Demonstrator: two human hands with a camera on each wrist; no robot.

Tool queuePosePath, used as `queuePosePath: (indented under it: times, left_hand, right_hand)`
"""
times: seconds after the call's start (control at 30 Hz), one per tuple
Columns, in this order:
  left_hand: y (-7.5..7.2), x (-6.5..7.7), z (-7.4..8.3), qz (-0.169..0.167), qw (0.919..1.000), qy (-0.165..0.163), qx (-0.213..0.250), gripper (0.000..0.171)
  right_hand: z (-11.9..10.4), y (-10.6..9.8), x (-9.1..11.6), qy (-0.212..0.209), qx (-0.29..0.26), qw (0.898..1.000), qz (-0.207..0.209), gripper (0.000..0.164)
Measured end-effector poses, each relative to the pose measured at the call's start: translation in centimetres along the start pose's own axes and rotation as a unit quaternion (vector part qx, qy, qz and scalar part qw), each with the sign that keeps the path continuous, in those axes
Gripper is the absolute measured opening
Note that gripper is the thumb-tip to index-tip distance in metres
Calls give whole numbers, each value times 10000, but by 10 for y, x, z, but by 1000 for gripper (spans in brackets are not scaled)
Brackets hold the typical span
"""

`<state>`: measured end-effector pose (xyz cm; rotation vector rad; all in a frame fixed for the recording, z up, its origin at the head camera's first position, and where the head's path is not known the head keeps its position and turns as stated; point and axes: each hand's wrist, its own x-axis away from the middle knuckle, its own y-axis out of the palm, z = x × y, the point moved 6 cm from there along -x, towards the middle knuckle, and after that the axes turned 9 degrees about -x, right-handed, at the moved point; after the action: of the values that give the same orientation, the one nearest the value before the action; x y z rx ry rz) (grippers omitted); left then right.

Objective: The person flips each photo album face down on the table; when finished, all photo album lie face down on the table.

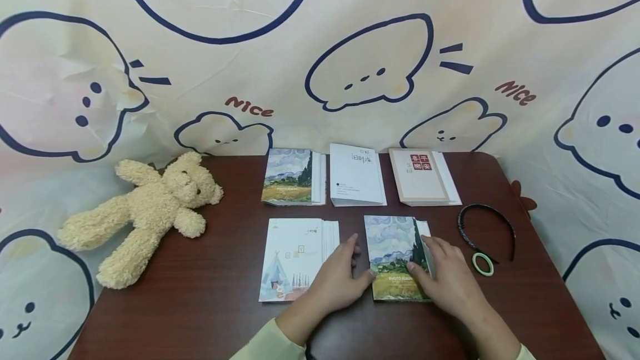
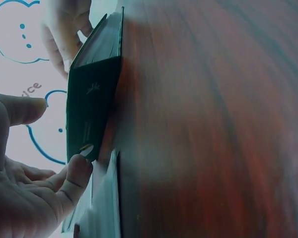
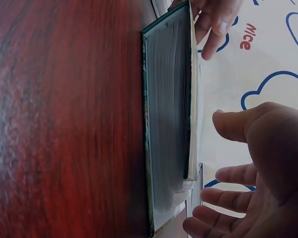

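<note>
A photo album with a painted landscape cover lies at the front of the table. My left hand is at its left edge, fingers extended and thumb apart. In the left wrist view that hand's fingertips are right by the album's dark green spine. On the other side, my right hand has its fingers spread along the right edge, the thumb overlapping the cover in the head view. The right wrist view shows the page edges, with the right hand's thumb and fingers apart beside them.
Left of the album lies a white album with a tent drawing. Behind stand a second landscape album, a white one and a beige one. A teddy bear is at left. A dark headband and pale green ring lie right.
</note>
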<state>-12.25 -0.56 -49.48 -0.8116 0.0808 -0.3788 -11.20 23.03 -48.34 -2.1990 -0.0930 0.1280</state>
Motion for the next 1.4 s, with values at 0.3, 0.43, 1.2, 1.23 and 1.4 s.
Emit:
queuePosePath:
  times: [0.3, 0.43, 1.2, 1.23, 1.4]
  left_hand:
    - [13, -4, 3, -285, 9993, -111, 209, 86]
    - [14, -5, 4, -298, 9991, -121, 293, 83]
    - [19, -5, 2, -610, 9752, -510, 2066, 74]
    - [19, -5, 2, -599, 9743, -488, 2115, 73]
    - [18, -5, 3, -554, 9737, -364, 2179, 67]
  right_hand:
    - [2, 5, 0, 118, -113, 9996, -226, 74]
    - [2, 7, 0, 134, -88, 9995, -256, 73]
    - [-1, 13, 0, 165, 117, 9991, -373, 69]
    - [-1, 13, 0, 167, 105, 9991, -375, 69]
    - [1, 13, 0, 173, 15, 9990, -411, 70]
